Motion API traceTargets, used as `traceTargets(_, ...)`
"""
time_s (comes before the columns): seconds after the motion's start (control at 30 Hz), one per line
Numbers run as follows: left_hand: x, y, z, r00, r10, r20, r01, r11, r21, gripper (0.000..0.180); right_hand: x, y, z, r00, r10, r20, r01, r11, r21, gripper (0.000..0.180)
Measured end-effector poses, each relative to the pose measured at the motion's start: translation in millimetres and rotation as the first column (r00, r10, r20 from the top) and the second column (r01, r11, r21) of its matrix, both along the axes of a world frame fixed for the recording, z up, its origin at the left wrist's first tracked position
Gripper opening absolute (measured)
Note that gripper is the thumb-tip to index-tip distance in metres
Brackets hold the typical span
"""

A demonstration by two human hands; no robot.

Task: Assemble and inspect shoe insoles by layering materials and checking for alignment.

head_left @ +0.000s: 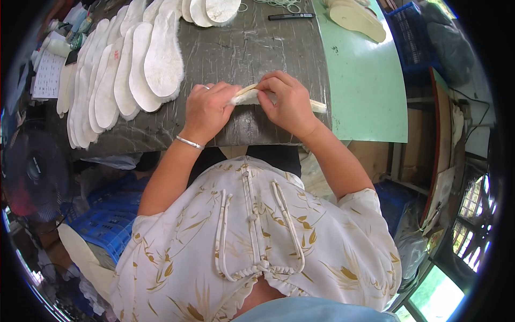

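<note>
Above the near part of the dark table, my left hand (208, 109) pinches one end of a cream-white fleece insole (247, 97). My right hand (288, 102) grips the same insole a little further right, thumb and fingertips pressed on its edge. The insole is seen nearly edge-on, its fluffy white side facing me. Its other end sticks out beyond my right hand, and my fingers hide parts of it. Rows of overlapping white fleece insoles (163, 59) lie to the left, and more insoles (214, 9) lie at the far edge.
The dark covered table (214, 53) meets a green mat (365, 91) on the right, where cream insoles (357, 21) are stacked. A black pen (291, 16) and pale cord (281, 5) lie at the back. A fan (35, 169) and blue crates (104, 231) stand at lower left.
</note>
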State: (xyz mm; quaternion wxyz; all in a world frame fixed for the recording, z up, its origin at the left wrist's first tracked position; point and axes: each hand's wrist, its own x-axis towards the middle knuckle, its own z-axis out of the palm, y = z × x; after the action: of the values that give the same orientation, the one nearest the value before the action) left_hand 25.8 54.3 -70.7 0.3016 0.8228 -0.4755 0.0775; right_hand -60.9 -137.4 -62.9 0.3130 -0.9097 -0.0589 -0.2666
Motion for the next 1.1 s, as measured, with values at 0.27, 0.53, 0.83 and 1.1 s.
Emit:
traceTargets(0.27, 1, -5, 21, 0.989, -0.011, -0.148, 0.026, 0.994, 0.102, 0.029, -6, 5, -1, 0.999, 0.003, -0.044, 0.000, 0.998, 0.063, 0.012)
traceTargets(0.53, 2, -2, 17, 0.931, -0.043, -0.363, 0.072, 0.995, 0.067, 0.028, -12, -5, 1, 0.992, 0.121, -0.048, -0.123, 0.991, -0.053, 0.014)
traceTargets(0.83, 7, 23, 8, 0.977, -0.010, -0.214, 0.024, 0.998, 0.064, 0.042, -11, -9, -7, 0.985, 0.106, 0.136, -0.064, 0.958, -0.279, 0.023)
traceTargets(1.1, -3, 16, 24, 0.990, 0.042, 0.131, -0.038, 0.999, -0.036, 0.049, -18, -1, 4, 0.958, 0.077, 0.275, -0.041, 0.990, -0.132, 0.038)
